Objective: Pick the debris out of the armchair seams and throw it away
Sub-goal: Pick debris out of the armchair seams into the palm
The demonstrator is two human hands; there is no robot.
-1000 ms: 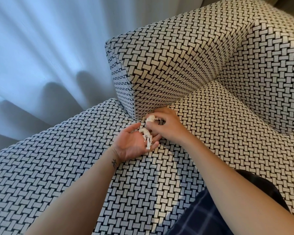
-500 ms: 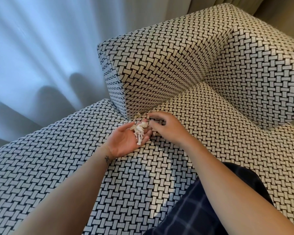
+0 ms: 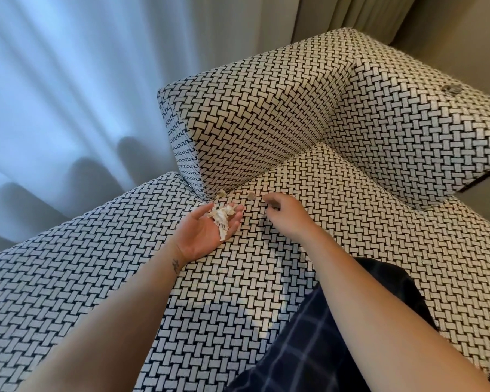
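Two scraps lie loose just beyond the hands; one heap sits in the left hand (image 3: 203, 236).
Palm-up on the seat cushion (image 3: 351, 222), the left hand lies spread and relaxed, its fingers bearing a heap of debris (image 3: 221, 217): pale, crumpled, stringy shreds like torn tissue. Just past those fingers, a tan scrap (image 3: 220, 193) sticks out of the seam (image 3: 266, 174) at the foot of the upholstered block (image 3: 252, 123). Just ahead of the right hand (image 3: 285, 215), a small grey scrap (image 3: 251, 196) lies flat on the cushion (near its fingers, not touching them). The right hand's fingers curl downward and are blurred, so whether they pinch anything cannot be told. The upholstery is a coarse basket-weave in black and cream, boxy and sharp-edged.
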